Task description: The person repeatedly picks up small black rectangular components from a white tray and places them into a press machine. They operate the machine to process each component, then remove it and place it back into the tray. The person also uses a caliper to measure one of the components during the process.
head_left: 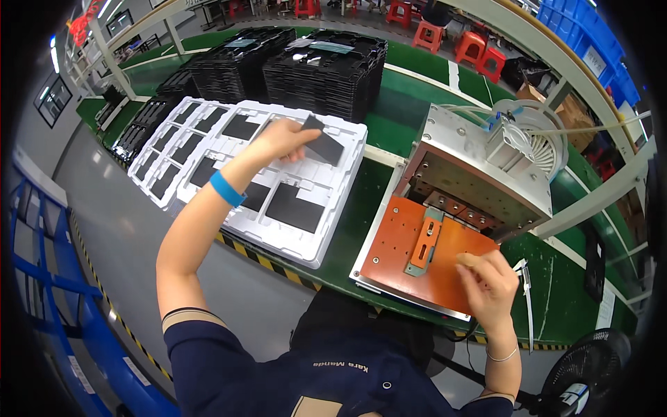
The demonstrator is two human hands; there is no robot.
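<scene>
Panel [326, 147] edge-pinched in my left hand [281, 139], likely sparing its face; right hand [488, 283] half-curled, contents unclear to me.

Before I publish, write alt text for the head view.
The left hand holds a dark panel over a white tray with more panels, while the right hand is by the orange plate of a machine. Black stacks stand behind.

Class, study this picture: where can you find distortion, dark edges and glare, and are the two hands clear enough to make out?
Head view: the pale beam bows near the rim, and the corners go black; head view: bright patches shine on the grey floor; head view: the left hand, holding a dark sheet, and the right hand both have readable outlines.
</scene>
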